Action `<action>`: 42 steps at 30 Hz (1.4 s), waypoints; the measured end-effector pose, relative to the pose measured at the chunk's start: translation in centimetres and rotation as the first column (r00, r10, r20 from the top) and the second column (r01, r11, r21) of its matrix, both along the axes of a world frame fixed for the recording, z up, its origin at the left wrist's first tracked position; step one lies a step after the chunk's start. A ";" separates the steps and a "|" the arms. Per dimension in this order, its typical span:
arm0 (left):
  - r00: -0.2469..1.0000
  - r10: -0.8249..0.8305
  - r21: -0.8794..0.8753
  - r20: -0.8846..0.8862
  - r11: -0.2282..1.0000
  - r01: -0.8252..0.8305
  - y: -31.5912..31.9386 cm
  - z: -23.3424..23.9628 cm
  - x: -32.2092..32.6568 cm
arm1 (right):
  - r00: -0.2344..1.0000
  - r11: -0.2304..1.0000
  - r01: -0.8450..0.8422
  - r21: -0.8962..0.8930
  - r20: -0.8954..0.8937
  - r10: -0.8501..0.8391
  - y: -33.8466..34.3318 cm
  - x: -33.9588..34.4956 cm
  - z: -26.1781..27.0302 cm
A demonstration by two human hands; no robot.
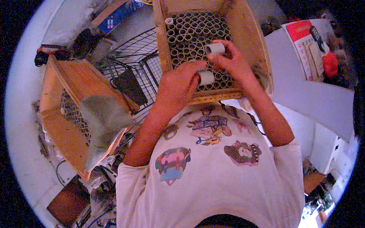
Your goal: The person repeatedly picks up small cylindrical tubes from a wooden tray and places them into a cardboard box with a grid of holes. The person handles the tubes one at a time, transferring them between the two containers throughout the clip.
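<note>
Before me stands a wooden box (214, 96) packed with rows of short, pale, open-ended tubes (196, 25), standing on end. My right hand (239, 64) grips a short pale tube (218, 48) between thumb and fingers, tilted so that its open end faces left, above the rows. My left hand (177, 84) is at the near left of the box, with another short tube (207, 78) lying sideways at its fingers; its fingertips are partly hidden. One whiter tube (169, 21) sticks up above the others in the far left corner.
To the left is a second wooden box (64, 139) with similar tubes, partly covered by a grey cloth (107, 114). A black wire basket (137, 42) stands between the boxes. At right, a pale surface (288, 65) bears a calendar (299, 31) and a dark handheld device (317, 37).
</note>
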State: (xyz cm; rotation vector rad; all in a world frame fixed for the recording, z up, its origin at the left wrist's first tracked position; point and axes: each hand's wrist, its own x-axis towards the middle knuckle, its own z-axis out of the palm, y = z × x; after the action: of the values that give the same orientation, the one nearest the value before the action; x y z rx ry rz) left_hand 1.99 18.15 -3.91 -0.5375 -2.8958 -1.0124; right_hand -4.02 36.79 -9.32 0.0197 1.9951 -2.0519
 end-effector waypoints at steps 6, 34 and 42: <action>0.990 -0.142 -0.048 0.000 0.989 0.142 -0.3 -0.1 -0.6 | 0.982 0.938 -0.109 0.330 -0.110 0.153 0.3 -7.5 -7.8; 0.998 -0.069 -0.050 0.008 0.996 0.069 -2.1 1.4 -1.4 | 0.995 0.678 -0.039 0.734 -0.035 0.095 -6.5 -11.9 -15.7; 0.996 -0.086 -0.037 -0.011 0.996 0.086 -2.0 1.6 -1.8 | 0.887 0.964 -0.266 -0.002 0.391 0.245 -2.4 -14.7 -25.0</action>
State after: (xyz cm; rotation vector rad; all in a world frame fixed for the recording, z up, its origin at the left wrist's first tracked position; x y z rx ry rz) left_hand 0.16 16.14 -2.28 -0.6737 -2.9079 -0.9638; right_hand -18.71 34.37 -34.30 0.1543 1.7023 -1.6758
